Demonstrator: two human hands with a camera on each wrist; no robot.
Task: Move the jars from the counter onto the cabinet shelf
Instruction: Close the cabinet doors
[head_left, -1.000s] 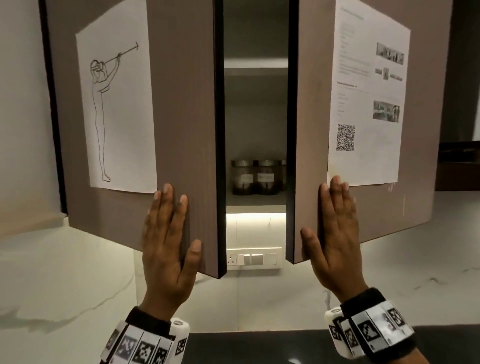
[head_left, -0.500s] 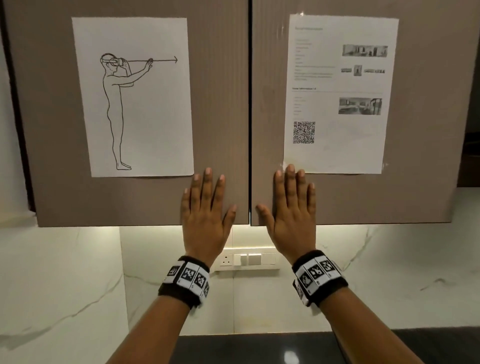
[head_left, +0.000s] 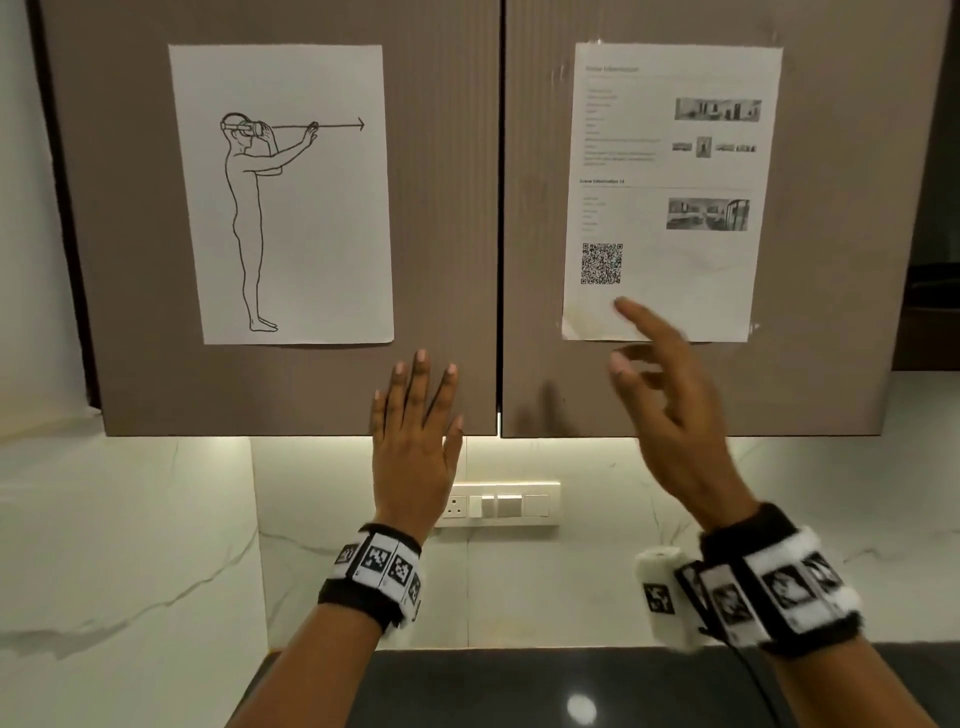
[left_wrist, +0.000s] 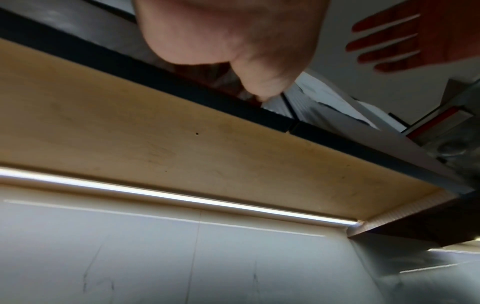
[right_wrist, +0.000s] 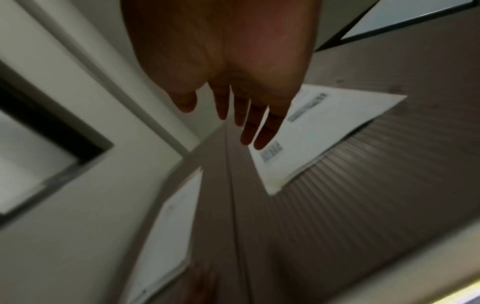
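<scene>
The jars are hidden from you: both ribbed taupe cabinet doors (head_left: 291, 395) meet at the centre seam, so the shelf behind them cannot be seen. Your left hand (head_left: 415, 441) lies flat with straight, spread fingers on the lower edge of the left door, holding nothing. Your right hand (head_left: 670, 410) hangs just off the right door, fingers loosely fanned and empty. Above them hang a white sheet with a line-drawn standing figure (head_left: 283, 192) and a printed white page with a QR code (head_left: 670, 187). Below, a white switch plate (head_left: 501, 504) sits on the marble wall, over the dark bench (head_left: 519, 691).
</scene>
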